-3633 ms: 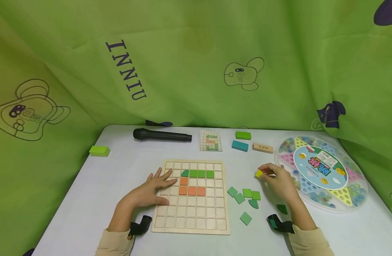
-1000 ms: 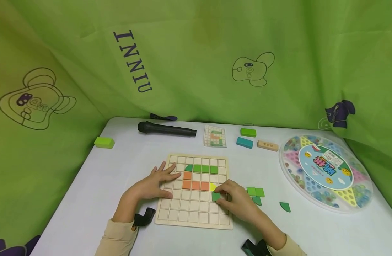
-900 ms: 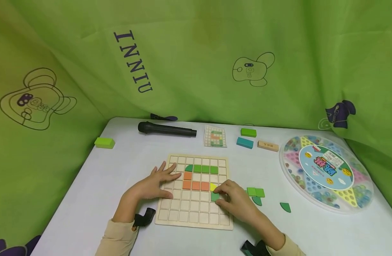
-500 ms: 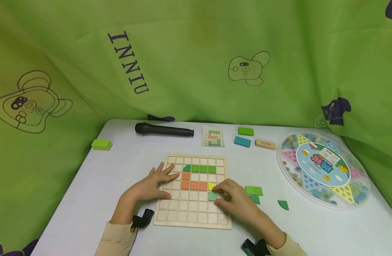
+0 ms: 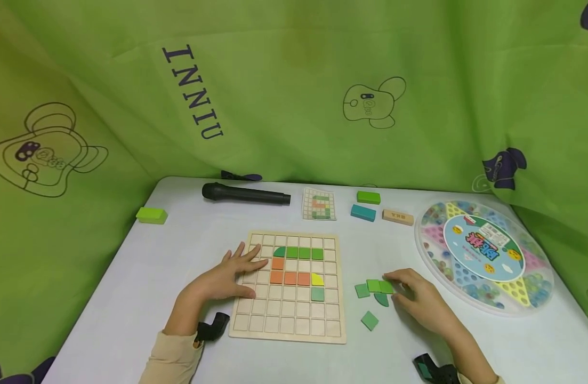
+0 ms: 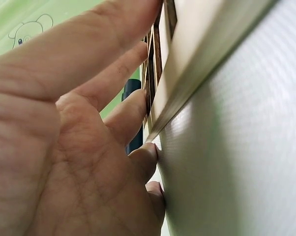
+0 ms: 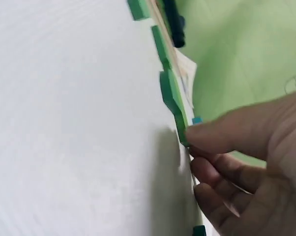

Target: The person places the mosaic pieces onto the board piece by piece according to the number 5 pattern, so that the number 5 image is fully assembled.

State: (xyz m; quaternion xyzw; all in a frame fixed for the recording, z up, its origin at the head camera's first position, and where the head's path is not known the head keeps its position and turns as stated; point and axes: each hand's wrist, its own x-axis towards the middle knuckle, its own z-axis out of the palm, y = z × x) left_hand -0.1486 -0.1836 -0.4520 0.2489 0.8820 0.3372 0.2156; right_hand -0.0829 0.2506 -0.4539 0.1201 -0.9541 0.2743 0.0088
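Board [image 5: 290, 308] under left hand [image 5: 225, 279], spread wide.
Right hand [image 5: 422, 303] at light-green tile [image 5: 385, 287]; pinched or not, cannot tell.

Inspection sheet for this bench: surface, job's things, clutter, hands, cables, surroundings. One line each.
Surface: white table, smooth-looking, shadowed near the hands.
Job's things: grid board with orange, green and yellow tiles in some cells; loose green tiles to its right; pattern card behind it.
Clutter: black microphone, four blocks, round marble game.
Hands: left hand on the board's left side, fingers spread; right hand at the paired light green tiles, grip unclear.
Cables: nothing seen.
Surroundings: green printed cloth behind and at both sides.
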